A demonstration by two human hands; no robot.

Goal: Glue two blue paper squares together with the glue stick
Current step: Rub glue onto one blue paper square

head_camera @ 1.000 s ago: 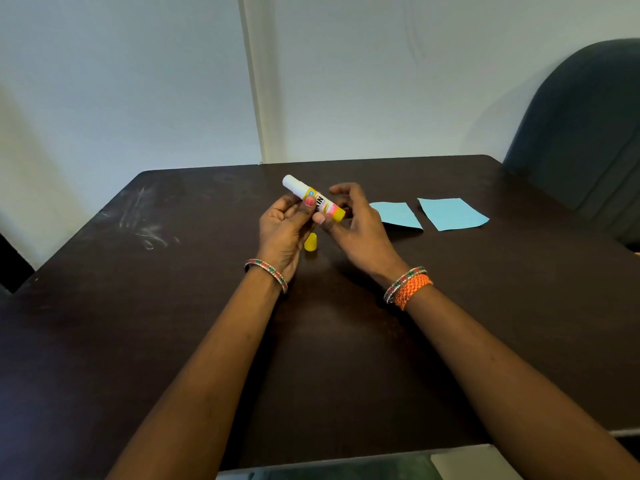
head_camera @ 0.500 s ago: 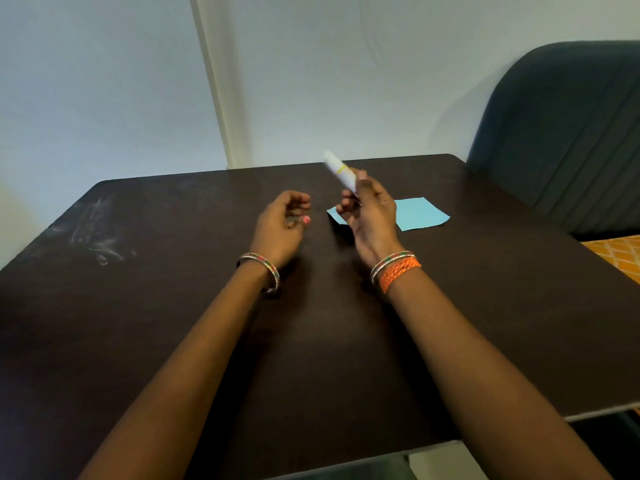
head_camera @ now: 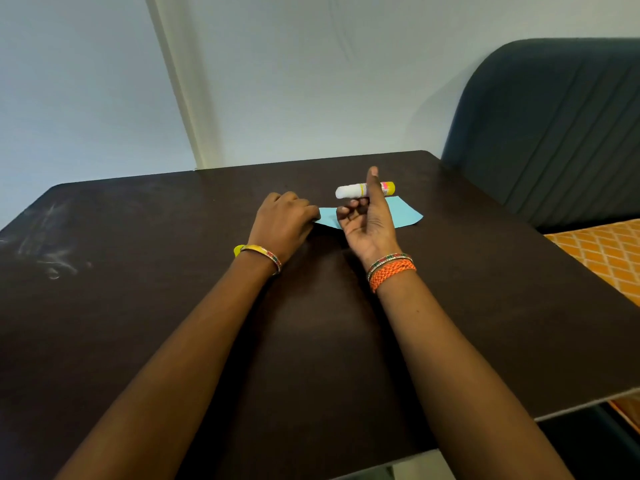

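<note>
My right hand (head_camera: 367, 223) holds the glue stick (head_camera: 349, 191) level above the table between thumb and fingers, white end to the left and yellow base to the right. Beneath it lies blue paper (head_camera: 405, 213), its middle hidden by the hand, so I cannot tell whether it is one square or two. My left hand (head_camera: 282, 223) has curled fingers resting on the left corner of the blue paper (head_camera: 327, 216). A small yellow cap (head_camera: 238, 250) lies on the table beside my left wrist.
The dark brown table (head_camera: 138, 289) has white smudges at its left side. A dark blue padded chair back (head_camera: 554, 126) stands at the right, with an orange patterned cushion (head_camera: 602, 251) below it. A pale wall runs along the table's far edge.
My right hand has turned the glue stick from tilted upright to level over the paper. My left hand has moved right onto the paper's left corner. The camera has turned slightly.
</note>
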